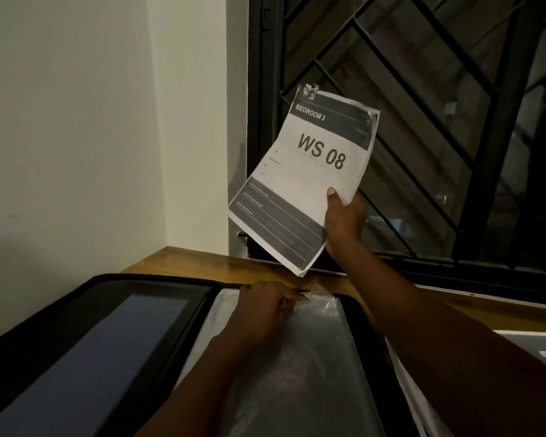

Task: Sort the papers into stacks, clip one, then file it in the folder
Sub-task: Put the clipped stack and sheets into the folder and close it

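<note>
The right hand is up in the air, and its fingers grip the papers by the right edge, with a dark clip on the top corner far from the fingers. Below the papers, the left hand pinches the top edge of a clear plastic sleeve with curled fingers. The sleeve lies in the open black folder on the desk.

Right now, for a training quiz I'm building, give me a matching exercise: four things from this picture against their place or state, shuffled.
1 paper stack
2 clip
3 plastic sleeve
4 folder

a lies open on the desk
b on the stack's top corner
c held up by the right hand
d top edge pinched by the left hand

Pairs: 1-c, 2-b, 3-d, 4-a
</note>
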Demonstrator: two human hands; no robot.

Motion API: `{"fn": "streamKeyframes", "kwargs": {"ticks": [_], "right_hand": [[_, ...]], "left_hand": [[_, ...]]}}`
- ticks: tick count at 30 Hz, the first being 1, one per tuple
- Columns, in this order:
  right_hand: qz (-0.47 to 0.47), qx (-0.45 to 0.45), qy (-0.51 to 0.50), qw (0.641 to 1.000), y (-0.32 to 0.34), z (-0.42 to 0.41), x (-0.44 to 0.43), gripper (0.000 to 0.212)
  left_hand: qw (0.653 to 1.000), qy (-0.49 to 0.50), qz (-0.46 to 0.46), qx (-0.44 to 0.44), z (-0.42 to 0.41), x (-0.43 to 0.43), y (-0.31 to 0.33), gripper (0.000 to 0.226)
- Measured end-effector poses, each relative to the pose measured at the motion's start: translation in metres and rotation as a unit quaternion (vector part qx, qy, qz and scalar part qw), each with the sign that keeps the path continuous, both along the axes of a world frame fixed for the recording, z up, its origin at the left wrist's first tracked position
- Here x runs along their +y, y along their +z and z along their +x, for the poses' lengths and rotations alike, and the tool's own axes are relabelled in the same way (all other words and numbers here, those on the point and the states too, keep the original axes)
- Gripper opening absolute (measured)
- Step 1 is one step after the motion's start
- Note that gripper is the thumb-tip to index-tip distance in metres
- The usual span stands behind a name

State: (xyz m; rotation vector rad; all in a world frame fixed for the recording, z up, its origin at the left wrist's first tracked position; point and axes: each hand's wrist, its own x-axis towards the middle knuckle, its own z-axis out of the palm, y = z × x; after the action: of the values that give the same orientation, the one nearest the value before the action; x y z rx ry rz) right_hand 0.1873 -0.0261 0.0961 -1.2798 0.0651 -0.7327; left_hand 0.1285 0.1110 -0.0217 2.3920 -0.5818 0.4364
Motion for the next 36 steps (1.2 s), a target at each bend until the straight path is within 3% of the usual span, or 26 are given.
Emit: {"fn": "streamKeyframes", "kwargs": {"ticks": [8,11,13,16,19,23,26,31,36], "right_hand": [[-0.079,0.105,0.064,0.989,-0.028,0.015,0.000,0.034],[-0.097,0.133,0.074,0.984,-0.031,0.019,-0.009,0.035],[-0.104,0.148,0.082,0.980,-0.035,0.021,-0.016,0.036],[-0.100,0.159,0.090,0.978,-0.042,0.026,-0.024,0.036],[-0.099,0.174,0.100,0.975,-0.047,0.033,-0.030,0.036],[-0.108,0.198,0.158,0.961,-0.048,0.039,-0.033,0.035],[-0.120,0.209,0.180,0.954,-0.051,0.044,-0.037,0.040],[-0.130,0.217,0.209,0.945,-0.057,0.051,-0.045,0.042],[-0.171,0.259,0.234,0.921,-0.062,0.057,-0.049,0.038]], "left_hand": [[0.999,0.030,-0.009,0.014,0.009,0.007,0.000,0.025],[0.996,0.090,0.000,0.004,0.013,0.018,0.001,0.007],[0.993,0.112,-0.013,0.017,0.017,0.027,-0.002,0.012],[0.993,0.108,-0.048,0.006,0.020,0.032,-0.002,0.004],[0.993,0.103,-0.057,-0.008,0.028,0.033,0.004,0.012],[0.995,0.075,-0.027,0.067,0.039,0.038,0.017,0.010],[0.989,0.062,0.044,0.127,0.046,0.049,0.021,0.020],[0.980,0.089,0.114,0.134,0.059,0.075,0.021,0.029],[0.984,0.083,0.086,0.133,0.066,0.083,0.027,0.032]]}}
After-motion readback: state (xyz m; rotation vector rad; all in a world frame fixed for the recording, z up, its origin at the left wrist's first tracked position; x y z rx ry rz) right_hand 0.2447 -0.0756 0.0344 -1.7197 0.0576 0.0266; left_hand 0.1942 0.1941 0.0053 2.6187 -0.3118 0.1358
